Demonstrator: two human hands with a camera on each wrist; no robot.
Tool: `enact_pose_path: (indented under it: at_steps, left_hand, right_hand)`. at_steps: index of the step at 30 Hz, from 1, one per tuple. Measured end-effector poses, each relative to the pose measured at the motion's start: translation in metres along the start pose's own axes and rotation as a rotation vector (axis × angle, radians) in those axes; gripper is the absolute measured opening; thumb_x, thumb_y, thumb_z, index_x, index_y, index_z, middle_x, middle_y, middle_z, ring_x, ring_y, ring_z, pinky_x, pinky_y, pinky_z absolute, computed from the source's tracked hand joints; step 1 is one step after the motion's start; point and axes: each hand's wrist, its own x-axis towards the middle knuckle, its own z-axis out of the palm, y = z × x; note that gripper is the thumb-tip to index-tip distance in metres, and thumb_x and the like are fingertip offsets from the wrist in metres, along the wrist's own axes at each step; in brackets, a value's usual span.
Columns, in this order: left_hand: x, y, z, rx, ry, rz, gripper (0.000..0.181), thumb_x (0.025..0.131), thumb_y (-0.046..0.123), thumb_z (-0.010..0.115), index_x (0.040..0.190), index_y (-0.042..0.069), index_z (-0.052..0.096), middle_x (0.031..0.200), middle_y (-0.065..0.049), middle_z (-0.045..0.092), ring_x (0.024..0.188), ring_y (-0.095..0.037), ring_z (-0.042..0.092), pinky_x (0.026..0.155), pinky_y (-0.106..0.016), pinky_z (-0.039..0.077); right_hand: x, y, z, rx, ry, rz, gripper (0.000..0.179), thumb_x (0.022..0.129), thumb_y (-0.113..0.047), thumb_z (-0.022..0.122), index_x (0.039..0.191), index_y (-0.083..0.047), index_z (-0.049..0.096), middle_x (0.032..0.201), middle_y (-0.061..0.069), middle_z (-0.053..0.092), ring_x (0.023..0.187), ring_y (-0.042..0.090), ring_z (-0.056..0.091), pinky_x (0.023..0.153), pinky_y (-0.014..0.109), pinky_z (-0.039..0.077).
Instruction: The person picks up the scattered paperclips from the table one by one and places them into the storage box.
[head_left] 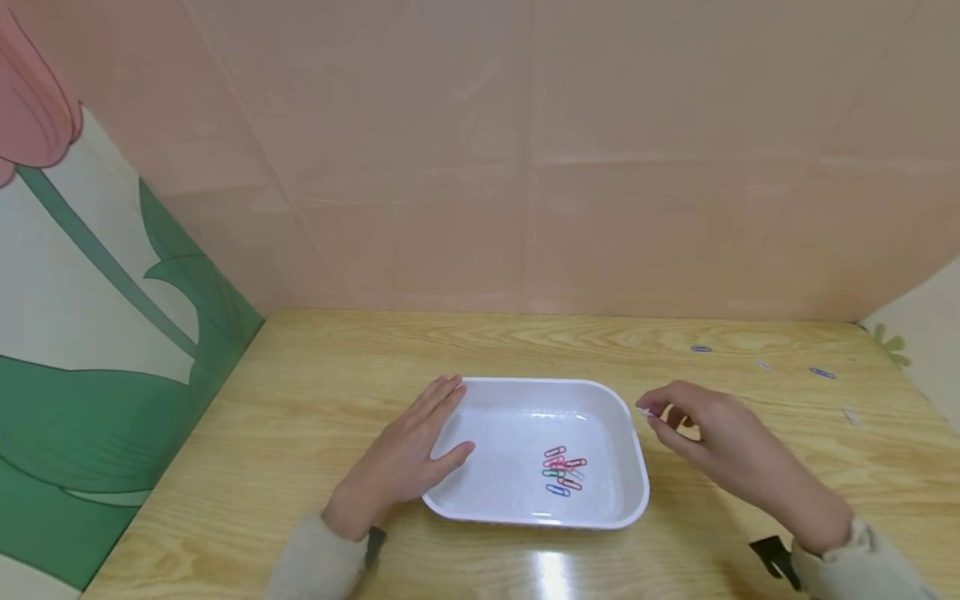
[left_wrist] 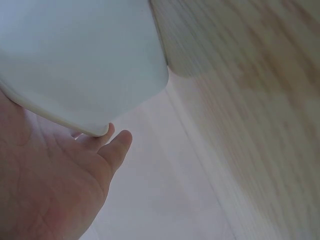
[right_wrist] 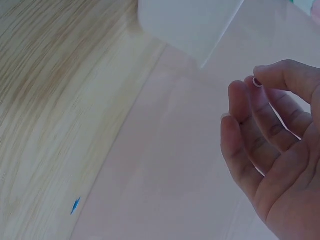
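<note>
A white rectangular tray point(head_left: 495, 446) sits on the wooden table, with a small pile of coloured paper clips point(head_left: 557, 473) in its right half: red, pink, green, blue and a pale one. My left hand point(head_left: 401, 454) rests on the tray's left rim, fingers extended along it and thumb reaching over the inside. Just outside the right rim, my right hand point(head_left: 712, 437) pinches a white paper clip point(head_left: 643, 411) between thumb and fingertips. In the right wrist view only the end of that clip point(right_wrist: 257, 82) shows at the fingertips.
At the table's back right lie two blue paper clips, one nearer the wall point(head_left: 701, 349) and one farther right point(head_left: 822, 372). Two white paper clips point(head_left: 763, 365) are scattered near them. A pink-covered wall point(head_left: 525, 233) rises behind the table, and a flower-printed panel point(head_left: 97, 250) stands at left.
</note>
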Motion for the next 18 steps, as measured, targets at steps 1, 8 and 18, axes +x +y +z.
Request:
enact_pose_path:
  at_steps: [1,8,18]
  left_hand:
    - [0.0,0.0,0.0,0.001,0.0,0.001,0.076,0.098,0.051,0.052,0.157,0.011,0.026,0.166,-0.004,0.021,0.155,-0.024,0.018,0.125,-0.043,0.025]
    - [0.0,0.0,0.0,-0.003,0.002,0.006,0.076,0.098,0.05,0.053,0.157,0.01,0.027,0.166,-0.007,0.023,0.154,-0.026,0.019,0.125,-0.045,0.025]
    - [0.0,-0.001,0.001,-0.016,0.002,0.009,0.076,0.098,0.05,0.053,0.157,0.011,0.026,0.165,-0.008,0.024,0.154,-0.026,0.02,0.125,-0.045,0.026]
  right_hand:
    - [0.001,-0.002,0.001,0.01,-0.006,-0.01,0.024,0.082,-0.004,0.076,0.101,-0.018,0.07,0.088,-0.013,0.068,0.073,-0.008,0.053,0.058,0.018,0.051]
    - [0.01,-0.01,0.01,0.097,-0.024,-0.072,0.025,0.082,0.0,0.075,0.102,-0.014,0.071,0.089,-0.011,0.068,0.075,-0.007,0.054,0.06,0.018,0.053]
    - [0.02,-0.017,0.025,0.157,-0.054,-0.104,0.023,0.083,0.003,0.073,0.1,-0.012,0.07,0.089,-0.008,0.069,0.077,-0.005,0.056,0.061,0.019,0.055]
